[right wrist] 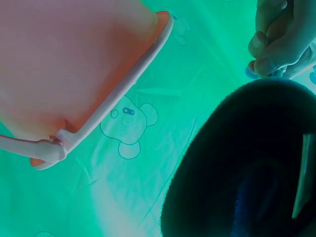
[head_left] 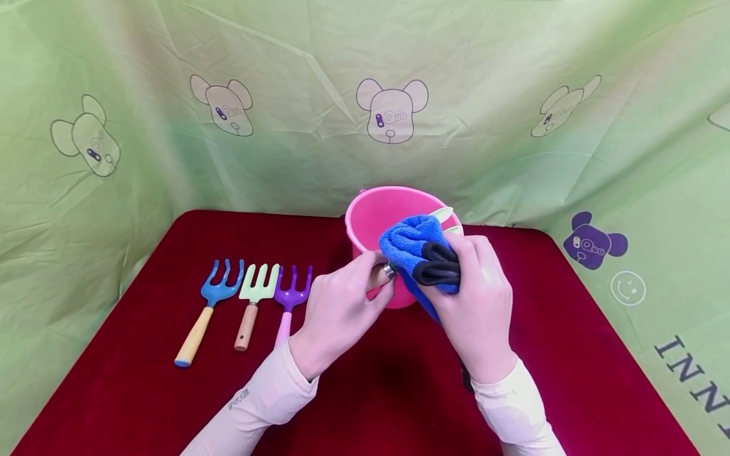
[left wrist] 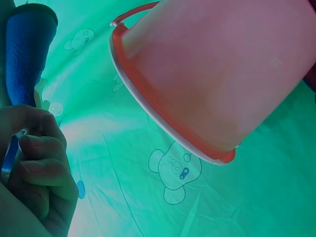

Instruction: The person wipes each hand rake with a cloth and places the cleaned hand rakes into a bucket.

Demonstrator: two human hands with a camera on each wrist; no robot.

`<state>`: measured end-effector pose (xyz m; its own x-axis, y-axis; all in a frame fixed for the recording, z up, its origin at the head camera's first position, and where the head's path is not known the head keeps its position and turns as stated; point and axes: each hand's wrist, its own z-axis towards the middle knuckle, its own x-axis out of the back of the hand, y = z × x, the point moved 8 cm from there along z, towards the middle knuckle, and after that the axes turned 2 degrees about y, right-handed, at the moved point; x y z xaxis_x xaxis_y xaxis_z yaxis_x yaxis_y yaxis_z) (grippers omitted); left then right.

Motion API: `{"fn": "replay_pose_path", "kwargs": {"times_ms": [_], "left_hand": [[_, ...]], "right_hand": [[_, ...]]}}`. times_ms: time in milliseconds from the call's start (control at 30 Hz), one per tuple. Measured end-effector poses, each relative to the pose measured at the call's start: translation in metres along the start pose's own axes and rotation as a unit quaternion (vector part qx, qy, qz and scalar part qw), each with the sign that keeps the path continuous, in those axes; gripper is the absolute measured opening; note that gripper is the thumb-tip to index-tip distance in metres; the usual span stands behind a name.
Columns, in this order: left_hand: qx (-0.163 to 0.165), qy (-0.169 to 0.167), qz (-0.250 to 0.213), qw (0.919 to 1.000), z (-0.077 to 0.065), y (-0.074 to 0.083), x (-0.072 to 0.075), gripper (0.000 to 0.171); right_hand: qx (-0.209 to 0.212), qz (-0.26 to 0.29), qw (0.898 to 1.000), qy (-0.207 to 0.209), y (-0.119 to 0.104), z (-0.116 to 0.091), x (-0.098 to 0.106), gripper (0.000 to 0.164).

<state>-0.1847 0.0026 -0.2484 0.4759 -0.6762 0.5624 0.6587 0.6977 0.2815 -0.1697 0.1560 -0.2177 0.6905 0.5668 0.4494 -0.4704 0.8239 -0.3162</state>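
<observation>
My left hand (head_left: pixel 342 307) grips the wooden handle (head_left: pixel 377 277) of a garden tool, just below its metal collar (head_left: pixel 390 270). The tool's two pale green tips (head_left: pixel 442 215) poke out past a folded blue towel (head_left: pixel 413 237); the rest of its head is hidden. With curled fingers, my right hand (head_left: pixel 479 310) holds this black-edged towel round the tool's head. In the left wrist view, the fingers (left wrist: pixel 42 153) of my left hand are curled just below the towel (left wrist: pixel 29 54). The towel looks almost black in the right wrist view, where it covers the lower right.
Just beyond my hands stands a pink bucket (head_left: pixel 365 218). On the red table (head_left: pixel 399 392), to the left, lie a blue fork (head_left: pixel 222 291), a pale green fork (head_left: pixel 259 288) and a purple fork (head_left: pixel 293 299). A green printed cloth (head_left: pixel 308 126) hangs behind.
</observation>
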Motion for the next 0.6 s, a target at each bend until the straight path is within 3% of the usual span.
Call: {"fn": "replay_pose_path", "kwargs": {"times_ms": [167, 600], "left_hand": [[-0.003, 0.006, -0.005, 1.0000, -0.0004, -0.0006, 0.0004, 0.021], [-0.003, 0.013, -0.003, 0.9999, -0.0010, -0.0003, 0.0019, 0.025]], "right_hand": [[-0.024, -0.004, 1.000, -0.016, 0.0055, 0.0005, 0.0011, 0.046], [-0.040, -0.001, 0.999, 0.002, 0.0111, 0.0034, 0.0064, 0.042]]}}
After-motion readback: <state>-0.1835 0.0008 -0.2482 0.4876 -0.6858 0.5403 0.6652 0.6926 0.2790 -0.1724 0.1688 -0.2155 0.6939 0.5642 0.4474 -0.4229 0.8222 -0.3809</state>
